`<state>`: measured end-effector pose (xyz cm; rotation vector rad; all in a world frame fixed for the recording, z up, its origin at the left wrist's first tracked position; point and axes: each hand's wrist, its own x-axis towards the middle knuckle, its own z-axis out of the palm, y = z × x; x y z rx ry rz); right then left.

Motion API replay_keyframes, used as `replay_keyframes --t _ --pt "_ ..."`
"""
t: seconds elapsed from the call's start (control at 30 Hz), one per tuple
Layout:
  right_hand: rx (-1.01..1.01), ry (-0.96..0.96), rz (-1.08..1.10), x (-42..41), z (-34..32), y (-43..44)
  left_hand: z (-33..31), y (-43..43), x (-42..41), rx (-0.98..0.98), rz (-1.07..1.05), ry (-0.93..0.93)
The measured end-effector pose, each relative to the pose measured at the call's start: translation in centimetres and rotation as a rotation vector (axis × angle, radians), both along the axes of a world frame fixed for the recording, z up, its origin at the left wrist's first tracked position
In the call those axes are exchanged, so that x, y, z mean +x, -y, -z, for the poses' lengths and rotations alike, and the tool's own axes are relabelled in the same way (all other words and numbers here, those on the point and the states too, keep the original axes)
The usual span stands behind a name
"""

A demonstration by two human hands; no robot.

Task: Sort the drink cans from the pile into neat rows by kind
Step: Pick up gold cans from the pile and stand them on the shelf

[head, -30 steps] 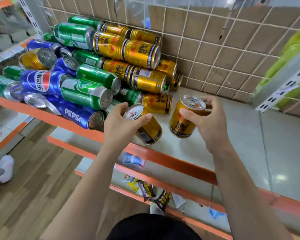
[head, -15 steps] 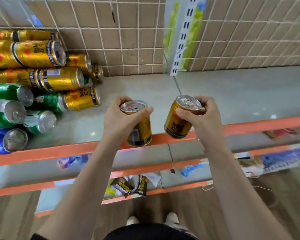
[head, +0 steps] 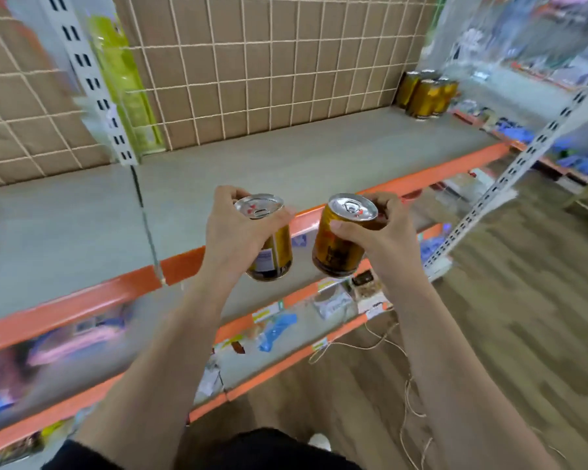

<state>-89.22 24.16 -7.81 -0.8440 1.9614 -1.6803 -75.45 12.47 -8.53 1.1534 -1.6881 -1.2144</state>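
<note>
Hands full at the shelf [head: 286, 164]: the left hand [head: 238, 239] curls round the left can [head: 279, 252] and the right hand [head: 384, 232] round the right can [head: 340, 242], both gold, lids up, slightly tilted. The standing cans [head: 425, 93] of the same kind wait at the shelf's far right rear, well apart. The right hand is nearer and will likely set down first.

Two gold cans [head: 336, 247] with silver tops, orange-edged grey shelf [head: 319, 164], tan white-gridded back wall [head: 252, 62].
</note>
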Motion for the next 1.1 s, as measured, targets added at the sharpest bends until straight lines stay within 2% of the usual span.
replay_keyframes --t 0.27,0.57,0.7,0.87,1.1 --pt "0.029 0.005 0.095 -10.3 1.0 -3.9 -0.4 -3.0 -12.4 0.043 0.161 -0.011" --pt "0.09 -0.036 0.18 -21.9 1.3 -1.9 0.0 -0.2 -26.2 0.199 0.349 -0.059" --pt "0.091 -0.082 0.212 -28.3 0.8 0.7 -0.2 2.9 -33.2 0.195 0.42 -0.079" --pt "0.085 -0.087 0.238 -35.2 0.5 3.6 -0.6 7.0 -40.2 0.147 0.383 -0.018" --pt "0.117 -0.054 0.233 -42.2 0.6 6.2 -0.1 10.1 -46.5 0.059 0.423 0.047"
